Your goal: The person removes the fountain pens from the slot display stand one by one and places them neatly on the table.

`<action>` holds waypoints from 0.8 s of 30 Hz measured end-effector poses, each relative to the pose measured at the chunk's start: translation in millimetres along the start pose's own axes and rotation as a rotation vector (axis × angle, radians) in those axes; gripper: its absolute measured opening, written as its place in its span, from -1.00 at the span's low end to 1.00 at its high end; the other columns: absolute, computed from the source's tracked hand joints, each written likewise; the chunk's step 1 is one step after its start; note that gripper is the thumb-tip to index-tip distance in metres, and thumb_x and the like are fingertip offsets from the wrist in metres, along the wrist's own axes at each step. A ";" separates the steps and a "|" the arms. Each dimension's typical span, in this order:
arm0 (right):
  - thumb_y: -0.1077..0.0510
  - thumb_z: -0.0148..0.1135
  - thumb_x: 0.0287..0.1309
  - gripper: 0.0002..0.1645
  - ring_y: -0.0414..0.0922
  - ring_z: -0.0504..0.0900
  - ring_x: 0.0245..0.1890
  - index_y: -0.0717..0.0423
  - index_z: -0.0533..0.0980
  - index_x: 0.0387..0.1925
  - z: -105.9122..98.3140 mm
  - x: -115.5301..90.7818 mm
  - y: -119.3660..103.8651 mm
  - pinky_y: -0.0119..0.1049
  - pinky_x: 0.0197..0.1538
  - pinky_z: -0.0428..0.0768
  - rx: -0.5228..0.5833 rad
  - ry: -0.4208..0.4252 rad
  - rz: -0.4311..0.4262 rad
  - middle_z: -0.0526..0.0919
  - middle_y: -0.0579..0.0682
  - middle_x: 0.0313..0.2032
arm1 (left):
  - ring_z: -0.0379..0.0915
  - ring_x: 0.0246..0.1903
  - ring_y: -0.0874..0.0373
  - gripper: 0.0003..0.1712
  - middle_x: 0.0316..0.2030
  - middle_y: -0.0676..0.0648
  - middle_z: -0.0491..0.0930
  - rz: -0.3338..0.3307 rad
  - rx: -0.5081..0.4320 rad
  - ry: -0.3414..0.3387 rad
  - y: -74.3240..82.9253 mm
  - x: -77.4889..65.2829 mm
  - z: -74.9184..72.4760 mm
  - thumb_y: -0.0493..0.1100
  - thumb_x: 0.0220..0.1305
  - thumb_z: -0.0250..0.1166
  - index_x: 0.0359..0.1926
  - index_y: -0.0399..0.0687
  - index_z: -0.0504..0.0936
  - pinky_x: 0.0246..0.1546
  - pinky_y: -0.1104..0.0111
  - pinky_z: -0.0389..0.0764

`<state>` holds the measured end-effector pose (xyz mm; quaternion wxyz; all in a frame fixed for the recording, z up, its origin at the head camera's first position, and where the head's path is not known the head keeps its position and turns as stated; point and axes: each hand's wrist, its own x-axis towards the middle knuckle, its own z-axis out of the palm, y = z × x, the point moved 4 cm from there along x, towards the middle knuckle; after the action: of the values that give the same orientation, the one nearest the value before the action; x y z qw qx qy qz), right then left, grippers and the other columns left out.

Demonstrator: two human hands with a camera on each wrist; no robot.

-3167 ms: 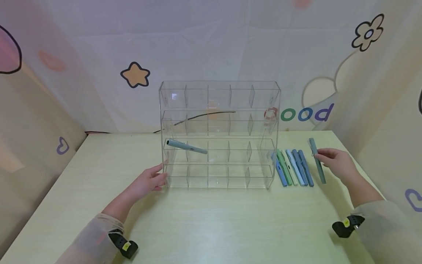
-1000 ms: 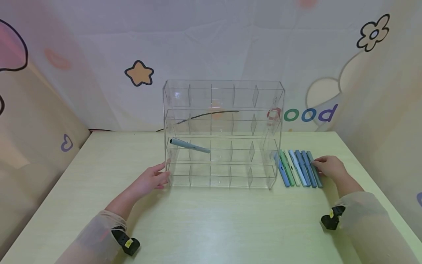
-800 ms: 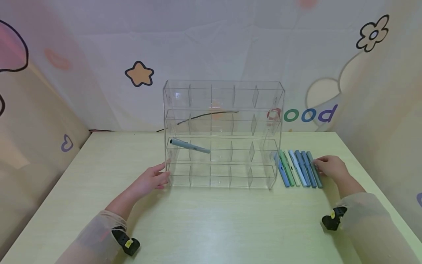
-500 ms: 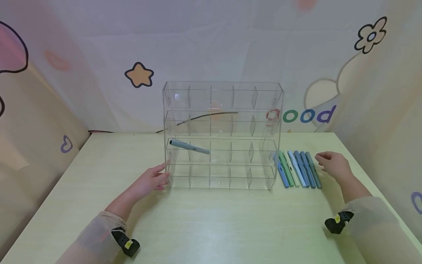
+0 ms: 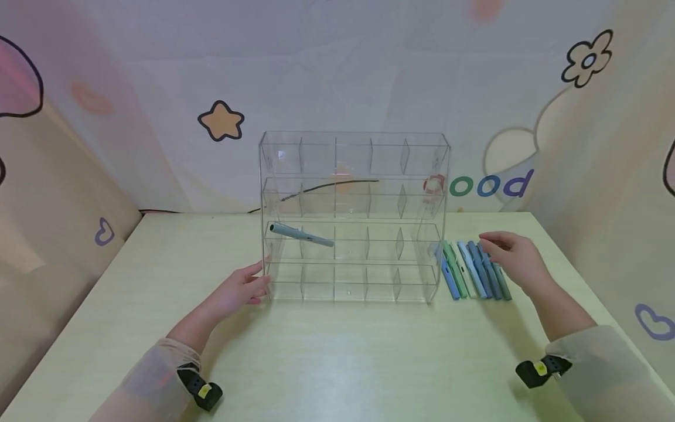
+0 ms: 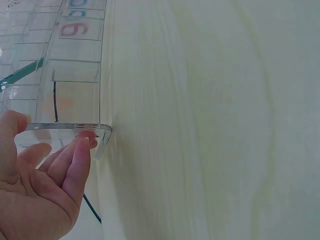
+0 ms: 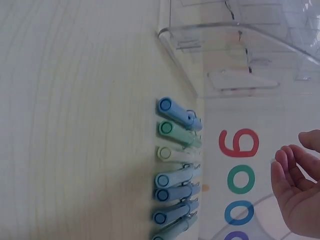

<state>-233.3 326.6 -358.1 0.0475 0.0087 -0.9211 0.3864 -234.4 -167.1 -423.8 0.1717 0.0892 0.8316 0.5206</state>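
Observation:
A clear acrylic organizer (image 5: 350,281) with several rows of compartments stands mid-table. My left hand (image 5: 242,287) holds it at the lower left corner. In the left wrist view, the thumb of that hand (image 6: 45,195) lies at the organizer's edge and the other fingers touch its side panel. One grey-blue pen (image 5: 302,235) lies slanted in the organizer's third row, at the left. To the right, my right hand (image 5: 519,261) hovers over a line of pens (image 5: 465,269) in blues and greens. Nothing is between its loosely bent fingers; in the right wrist view this hand (image 7: 300,195) is apart from the pens.
The pale wooden table (image 5: 337,363) runs up to a printed cloth backdrop (image 5: 337,76) behind the organizer. Cloth sides flank the table left and right. The right end of the organizer stands close beside the leftmost blue pen (image 5: 449,278).
My right hand set a teal pen down at the right end of the line, let go, drew back, then moved left above the pens. My left hand stayed at the organizer.

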 end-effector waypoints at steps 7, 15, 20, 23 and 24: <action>-0.15 -0.05 0.33 -0.34 0.07 0.52 -0.07 0.28 0.36 0.20 7.7 -7.4 -25.2 -0.51 -0.14 0.54 0.050 -0.036 -0.012 0.47 0.27 0.07 | 0.41 0.06 -0.19 -0.32 0.25 -0.45 0.19 0.013 -0.002 -0.007 1.1 -0.5 0.1 -0.09 0.43 0.00 0.44 -0.12 -0.05 -0.04 0.13 0.53; -0.12 -0.01 0.32 -0.39 0.12 0.48 0.00 0.25 0.37 0.19 13.7 -20.3 -54.7 -0.64 -0.19 0.47 0.079 -0.069 -0.031 0.46 0.25 0.10 | 0.41 0.06 -0.18 -0.32 0.23 -0.46 0.22 0.026 -0.015 -0.003 1.4 -1.0 0.0 -0.08 0.43 -0.01 0.43 -0.16 -0.04 -0.05 0.16 0.54; -0.06 0.02 0.32 -0.45 0.06 0.51 -0.06 0.24 0.40 0.16 17.9 -25.4 -68.9 -0.60 -0.18 0.50 0.087 -0.079 -0.059 0.50 0.22 0.06 | 0.41 0.07 -0.19 -0.34 0.24 -0.46 0.21 0.022 -0.018 -0.002 1.8 -1.3 0.0 -0.10 0.43 -0.02 0.44 -0.14 -0.04 -0.05 0.16 0.54; -0.04 0.04 0.32 -0.47 0.03 0.51 -0.07 0.25 0.42 0.14 21.0 -27.4 -75.7 -0.59 -0.17 0.50 0.094 -0.083 -0.088 0.52 0.21 0.03 | 0.41 0.07 -0.19 -0.34 0.24 -0.45 0.22 0.014 -0.008 -0.004 2.9 -1.1 0.5 -0.10 0.43 -0.02 0.44 -0.15 -0.03 -0.04 0.14 0.53; -0.04 0.04 0.32 -0.48 0.02 0.50 -0.07 0.25 0.42 0.13 22.2 -27.8 -77.5 -0.59 -0.16 0.50 0.096 -0.085 -0.095 0.52 0.21 0.03 | 0.41 0.06 -0.19 -0.34 0.24 -0.44 0.22 0.010 -0.001 -0.003 3.0 -0.9 0.3 -0.09 0.43 -0.02 0.43 -0.15 -0.02 -0.04 0.14 0.53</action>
<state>-203.3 255.8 -321.1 0.0262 0.0711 -0.9012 0.4267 -233.5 -165.7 -421.1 0.1703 0.0942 0.8306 0.5218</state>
